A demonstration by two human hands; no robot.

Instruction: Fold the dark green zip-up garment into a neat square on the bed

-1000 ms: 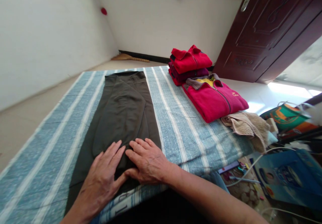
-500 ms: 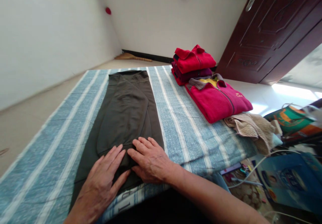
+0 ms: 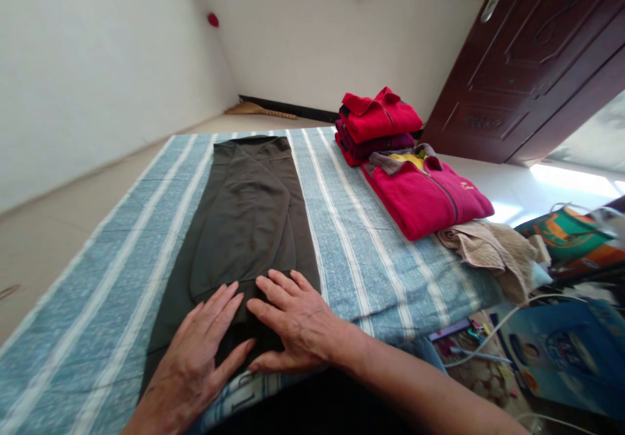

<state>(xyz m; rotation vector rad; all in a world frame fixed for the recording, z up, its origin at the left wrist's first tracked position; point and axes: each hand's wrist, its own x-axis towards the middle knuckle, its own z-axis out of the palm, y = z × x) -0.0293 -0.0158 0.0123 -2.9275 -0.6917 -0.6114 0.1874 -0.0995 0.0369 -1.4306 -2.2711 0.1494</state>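
A dark olive garment (image 3: 247, 217) lies flat and lengthwise down the middle of a blue striped bed cover (image 3: 371, 252). My left hand (image 3: 200, 353) rests palm down on its near end, fingers spread. Right beside it, my right hand (image 3: 293, 321) also presses flat on the cloth, fingertips almost touching the left hand. Neither hand grips anything.
A stack of folded red and maroon clothes (image 3: 375, 126) and a pink zip jacket (image 3: 427, 191) lie at the bed's right side, with a beige towel (image 3: 493, 249) at the corner. Bags, boxes and cables (image 3: 547, 331) crowd the floor on the right. A dark wooden door (image 3: 537, 57) stands behind.
Both hands stay pressed on the garment's near end with little shift; the view has drifted slightly, so everything sits a bit further right.
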